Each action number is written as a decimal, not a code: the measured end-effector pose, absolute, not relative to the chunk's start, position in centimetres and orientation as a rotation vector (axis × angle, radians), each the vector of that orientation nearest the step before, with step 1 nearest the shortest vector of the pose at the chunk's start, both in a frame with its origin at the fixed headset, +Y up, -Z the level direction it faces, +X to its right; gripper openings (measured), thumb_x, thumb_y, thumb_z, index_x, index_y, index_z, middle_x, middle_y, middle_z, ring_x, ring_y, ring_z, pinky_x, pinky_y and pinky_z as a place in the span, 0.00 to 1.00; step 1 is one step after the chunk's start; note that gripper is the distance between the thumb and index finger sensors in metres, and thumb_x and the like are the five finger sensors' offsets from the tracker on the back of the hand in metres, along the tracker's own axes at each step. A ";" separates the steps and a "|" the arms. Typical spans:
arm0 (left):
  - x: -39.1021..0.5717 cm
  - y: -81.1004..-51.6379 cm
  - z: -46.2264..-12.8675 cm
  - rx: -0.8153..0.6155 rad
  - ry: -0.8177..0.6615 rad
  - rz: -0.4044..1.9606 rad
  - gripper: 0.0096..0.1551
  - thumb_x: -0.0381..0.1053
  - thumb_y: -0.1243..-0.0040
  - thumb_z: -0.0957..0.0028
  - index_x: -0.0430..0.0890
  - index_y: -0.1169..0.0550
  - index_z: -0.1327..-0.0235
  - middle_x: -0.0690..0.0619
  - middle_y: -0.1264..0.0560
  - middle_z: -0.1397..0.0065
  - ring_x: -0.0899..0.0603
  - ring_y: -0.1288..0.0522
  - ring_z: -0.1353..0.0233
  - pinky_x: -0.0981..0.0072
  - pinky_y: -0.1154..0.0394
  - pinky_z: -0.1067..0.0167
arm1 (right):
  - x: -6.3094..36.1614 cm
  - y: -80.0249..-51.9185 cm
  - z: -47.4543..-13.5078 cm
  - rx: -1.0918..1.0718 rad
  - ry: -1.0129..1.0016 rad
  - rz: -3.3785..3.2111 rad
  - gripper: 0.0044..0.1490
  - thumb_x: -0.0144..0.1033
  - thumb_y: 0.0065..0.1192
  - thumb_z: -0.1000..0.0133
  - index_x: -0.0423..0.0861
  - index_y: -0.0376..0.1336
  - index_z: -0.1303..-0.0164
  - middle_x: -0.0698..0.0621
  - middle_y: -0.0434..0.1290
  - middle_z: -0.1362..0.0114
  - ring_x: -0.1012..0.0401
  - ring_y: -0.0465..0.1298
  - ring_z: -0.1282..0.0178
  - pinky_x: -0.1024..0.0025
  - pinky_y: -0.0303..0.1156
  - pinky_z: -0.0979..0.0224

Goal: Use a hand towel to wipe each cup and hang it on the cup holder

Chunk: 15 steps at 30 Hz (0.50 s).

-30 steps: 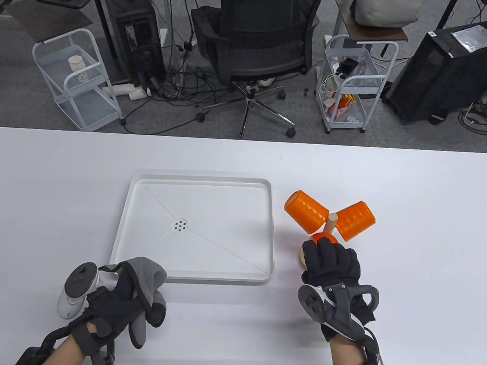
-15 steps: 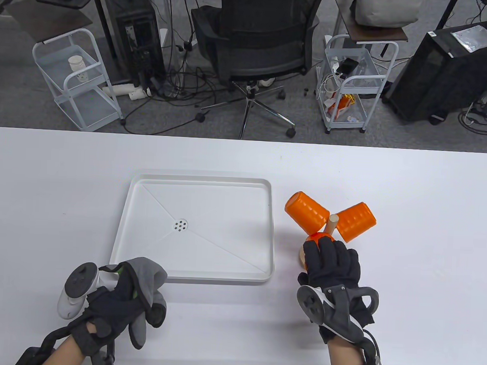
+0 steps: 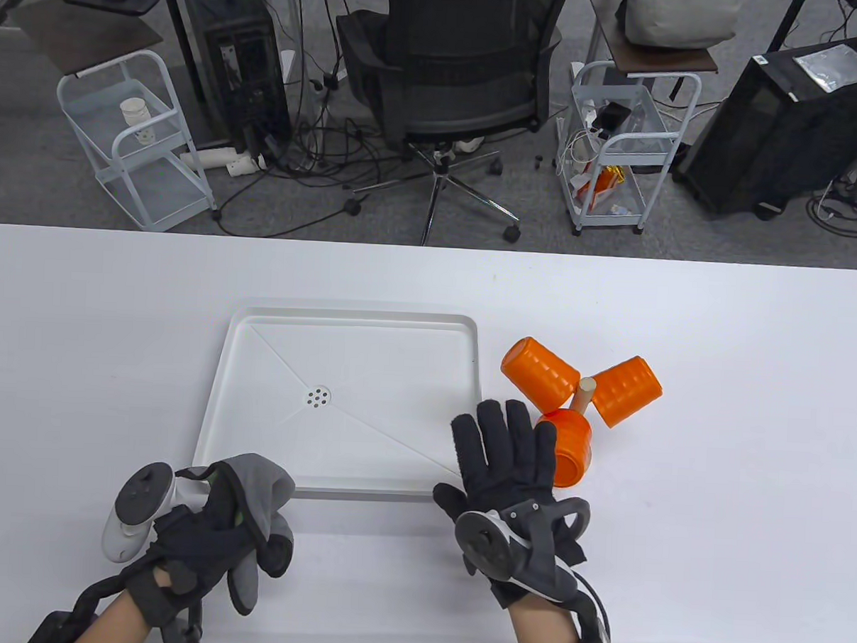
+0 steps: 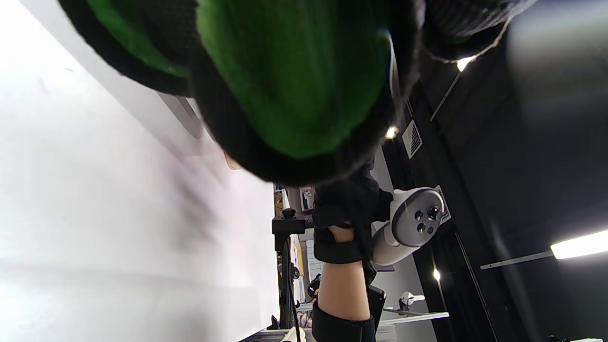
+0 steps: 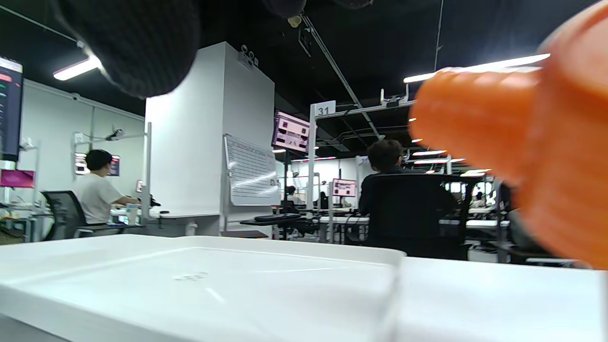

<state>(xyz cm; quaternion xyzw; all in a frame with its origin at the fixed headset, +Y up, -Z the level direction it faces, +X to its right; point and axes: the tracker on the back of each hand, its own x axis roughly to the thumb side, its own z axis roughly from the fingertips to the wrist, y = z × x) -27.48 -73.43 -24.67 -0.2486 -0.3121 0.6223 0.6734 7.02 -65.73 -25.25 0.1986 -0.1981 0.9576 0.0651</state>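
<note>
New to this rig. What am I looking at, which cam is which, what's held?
No robot: a person's two gloved hands, each with a tracker strapped on its back. The table view looks down from above; the other two come from wrist cameras. The left hand grips a grey towel. The right hand is open, holding nothing, beside the nearest of three orange cups hung on a wooden cup holder. A white tray lies on the table.
</note>
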 end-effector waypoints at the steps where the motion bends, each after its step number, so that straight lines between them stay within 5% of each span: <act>1: -27.5 -73.4 -24.7 -0.559 -0.701 1.401 0.50 0.72 0.47 0.44 0.69 0.67 0.31 0.50 0.63 0.16 0.48 0.21 0.40 0.45 0.26 0.33 | 6.5 -65.9 -25.4 0.606 -0.587 2.878 0.58 0.58 0.62 0.48 0.45 0.39 0.18 0.38 0.38 0.12 0.33 0.38 0.15 0.28 0.35 0.22; 15: -27.6 -73.6 -24.8 -0.569 -0.673 1.419 0.50 0.71 0.48 0.44 0.69 0.67 0.31 0.50 0.63 0.16 0.49 0.21 0.40 0.45 0.26 0.33 | 3.0 -70.0 -27.4 0.616 -0.404 2.728 0.57 0.60 0.58 0.46 0.45 0.37 0.18 0.39 0.38 0.11 0.34 0.38 0.15 0.34 0.33 0.20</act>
